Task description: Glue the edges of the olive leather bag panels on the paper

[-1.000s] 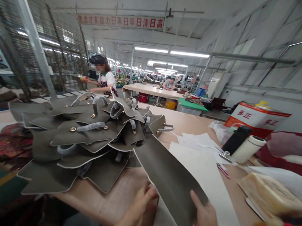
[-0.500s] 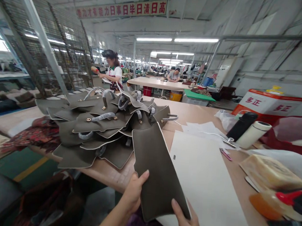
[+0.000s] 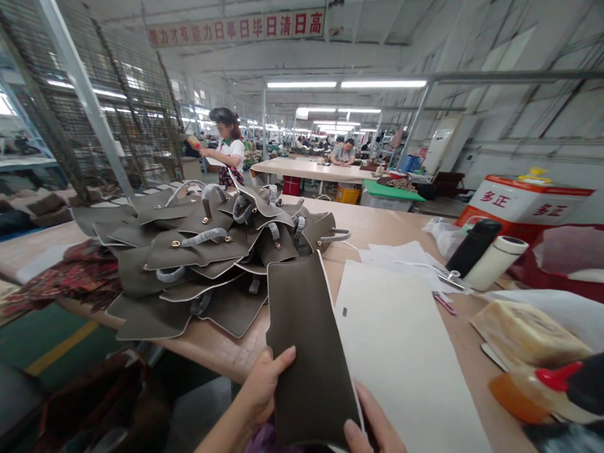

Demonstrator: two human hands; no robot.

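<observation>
A dark olive-grey leather-like bag panel (image 3: 309,347) with pale edges is held up in front of me, above the table's near edge. My left hand (image 3: 268,378) grips its left side, the thumb lying on the face and the fingers behind. At the lower right edge my right hand (image 3: 378,430) holds the panel between thumb and fingers. Just beyond lies a heap of similar bag panels (image 3: 201,245), several with wrapped handles and gold-coloured metal fittings. To the right of the held panel, a large white sheet (image 3: 401,351) lies flat on the table.
Along the table's right side stand a cream flask (image 3: 495,262), a black bottle (image 3: 474,247), a wrapped yellowish block (image 3: 532,330) and a red-capped glue bottle (image 3: 525,393). Patterned cloth (image 3: 74,276) lies at the left. Two people (image 3: 228,146) work farther back.
The right hand has shifted its hold on the panel's lower right edge, with more fingers now showing beside it. The panel has turned slightly; my view has shifted a little.
</observation>
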